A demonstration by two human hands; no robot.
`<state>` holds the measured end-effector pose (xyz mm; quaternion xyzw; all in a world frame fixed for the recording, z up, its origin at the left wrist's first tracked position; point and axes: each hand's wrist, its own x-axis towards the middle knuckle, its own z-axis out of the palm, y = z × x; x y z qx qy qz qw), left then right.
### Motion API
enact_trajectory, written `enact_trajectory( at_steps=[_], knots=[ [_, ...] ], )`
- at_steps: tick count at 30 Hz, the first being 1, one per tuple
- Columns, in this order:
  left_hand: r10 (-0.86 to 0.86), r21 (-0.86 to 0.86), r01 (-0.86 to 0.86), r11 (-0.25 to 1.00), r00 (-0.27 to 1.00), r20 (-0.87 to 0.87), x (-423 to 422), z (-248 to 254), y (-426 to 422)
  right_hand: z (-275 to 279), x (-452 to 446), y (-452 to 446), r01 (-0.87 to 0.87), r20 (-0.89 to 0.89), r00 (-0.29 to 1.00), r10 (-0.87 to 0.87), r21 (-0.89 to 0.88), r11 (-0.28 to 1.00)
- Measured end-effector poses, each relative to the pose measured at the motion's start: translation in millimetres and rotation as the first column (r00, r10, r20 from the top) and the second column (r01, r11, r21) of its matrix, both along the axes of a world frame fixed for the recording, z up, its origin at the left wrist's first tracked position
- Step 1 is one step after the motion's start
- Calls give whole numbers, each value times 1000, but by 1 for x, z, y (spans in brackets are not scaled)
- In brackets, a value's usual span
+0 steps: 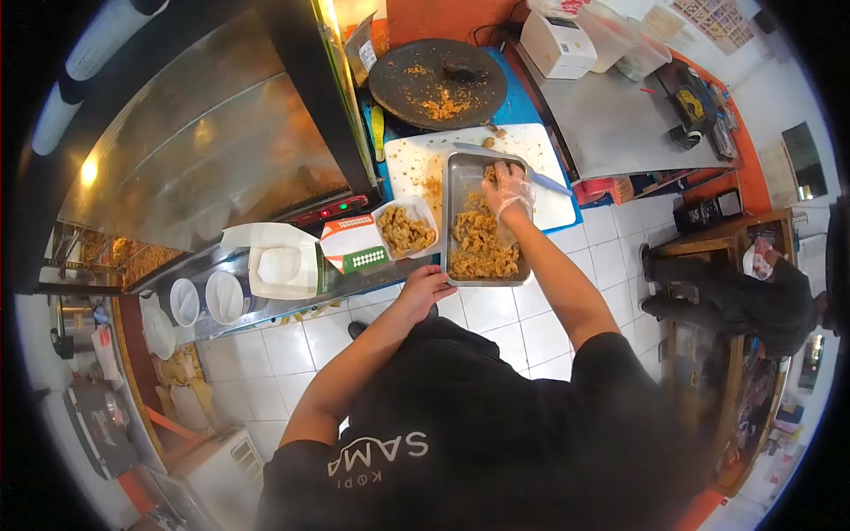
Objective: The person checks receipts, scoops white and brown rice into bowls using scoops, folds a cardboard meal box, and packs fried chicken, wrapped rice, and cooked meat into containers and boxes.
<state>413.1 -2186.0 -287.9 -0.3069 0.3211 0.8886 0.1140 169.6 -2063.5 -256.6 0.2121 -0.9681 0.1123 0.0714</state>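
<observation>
A metal tray (450, 212) lies partly on the white cutting board (553, 208), holding crumbed, fried-looking pieces (485, 243). My left hand (427, 290) pinches the tray's near left corner. Inside the tray's far part is my right hand (509, 193), in a clear plastic glove, its fingers curled down around some fried pieces; the fingertips are partly hidden. Left of the tray stands an open paper food box, filled with similar fried pieces (407, 232), its printed lid (354, 243) folded out. Beside the tray, a knife (551, 183) with a blue handle rests on the board.
Behind the board sits a dark round stone slab (398, 88) with crumbs. Another open box (305, 265) and white bowls (226, 296) line the counter at left, below a glass display case (212, 150). A person in dark clothes (744, 296) is at right, near wooden shelves.
</observation>
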Motion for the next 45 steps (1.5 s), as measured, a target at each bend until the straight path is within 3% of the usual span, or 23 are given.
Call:
enact_trajectory(
  at_steps=[1,2,5,6,9,12,18,21,24,27,30,39,42,45],
  knots=[
    [5,-6,-5,1000,1000,-8,-2,2,0,1,-4,2,0,-60,998,5,73,997],
    [8,-11,-8,1000,1000,-12,-2,3,1,0,-4,7,-115,31,993,113,73,991],
    [19,-12,-19,1000,1000,-17,-1,0,3,-2,16,5,-175,122,979,166,67,982],
    [24,-9,-24,1000,1000,-19,-1,-2,3,-7,24,7,-206,36,978,205,9,979],
    [24,2,-24,1000,1000,-9,-1,-9,4,25,44,3,-247,130,963,235,81,966],
    [26,17,-26,1000,1000,-8,-1,-7,4,13,46,2,-224,154,965,210,76,972],
    [18,35,-18,999,1000,-1,0,-8,4,-31,23,-1,-143,102,982,158,-148,979],
    [33,46,-34,998,999,21,0,7,4,-27,5,-2,-145,181,962,203,-291,946],
    [20,59,-21,998,1000,8,-1,2,2,-29,0,-2,-1,302,932,199,-547,837],
    [41,41,-41,998,999,10,0,8,4,25,35,-4,-241,357,885,297,-195,951],
    [33,32,-33,999,999,21,-1,12,4,28,76,-1,-395,80,917,390,63,916],
    [40,31,-41,999,999,21,-1,4,5,-23,58,-1,-300,122,944,307,-75,951],
    [39,35,-40,999,999,28,-1,4,4,-13,43,-3,-249,284,913,293,-181,952],
    [41,66,-41,997,999,7,-2,-7,1,-26,22,0,-168,328,901,283,-337,926]
  ],
)
